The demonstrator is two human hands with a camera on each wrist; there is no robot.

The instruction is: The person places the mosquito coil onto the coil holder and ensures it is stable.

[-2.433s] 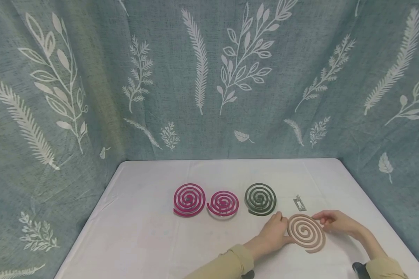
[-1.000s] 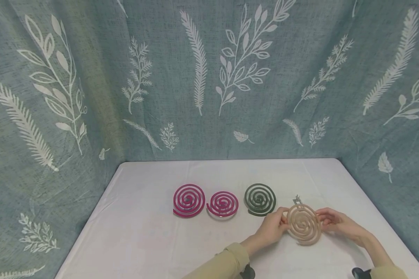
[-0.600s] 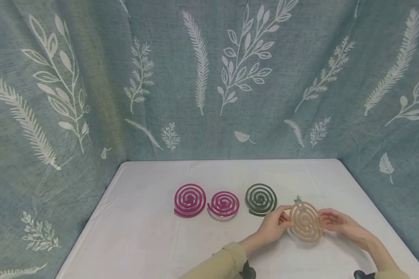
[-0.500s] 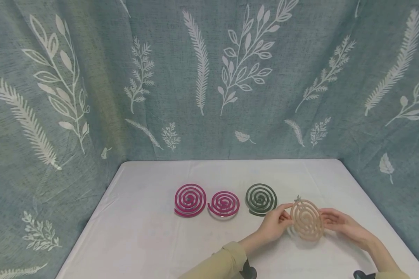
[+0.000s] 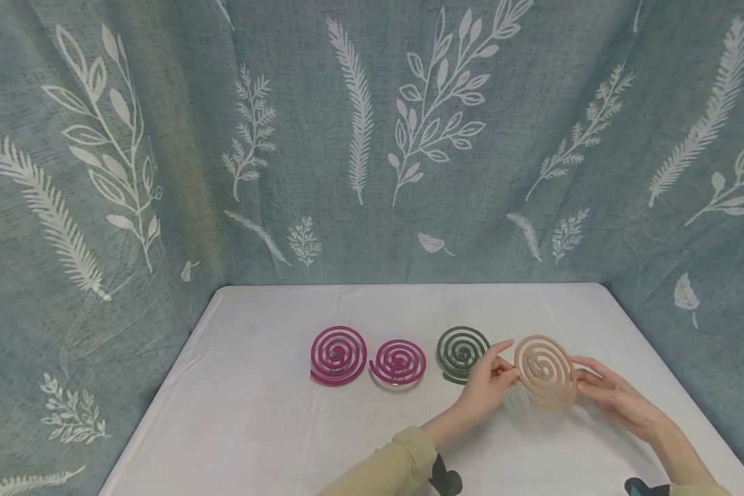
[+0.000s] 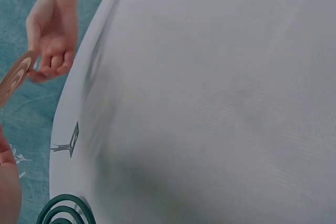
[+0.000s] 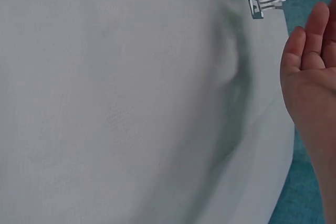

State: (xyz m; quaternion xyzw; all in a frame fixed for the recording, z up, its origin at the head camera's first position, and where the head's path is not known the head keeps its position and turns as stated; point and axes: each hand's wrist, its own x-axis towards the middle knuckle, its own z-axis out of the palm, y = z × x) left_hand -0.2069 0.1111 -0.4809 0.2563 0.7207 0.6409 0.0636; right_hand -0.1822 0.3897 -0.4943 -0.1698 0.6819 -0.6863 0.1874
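A tan mosquito coil (image 5: pixel 554 341) is held up over the table between my two hands. My left hand (image 5: pixel 485 386) pinches its left edge, index finger stretched out. My right hand (image 5: pixel 620 398) pinches its right edge between thumb and fingers. In the left wrist view the coil (image 6: pixel 14 80) appears edge-on at the right hand (image 6: pixel 53 38), and only part of my left hand (image 6: pixel 8 192) shows. A small metal coil stand (image 7: pixel 255 4) rests on the table with its prong raised; in the head view the coil mostly covers it.
To the left lie a dark green coil (image 5: pixel 463 330), a smaller-looking magenta coil (image 5: pixel 398 343) and a larger magenta coil (image 5: pixel 337 329), in a row on the white table (image 5: pixel 254 427). A patterned blue-green curtain (image 5: pixel 372 255) hangs behind and at both sides.
Both hands have lifted the tan coil and carried it away from me, from in front of the metal stand to above it. The other coils have stayed put.
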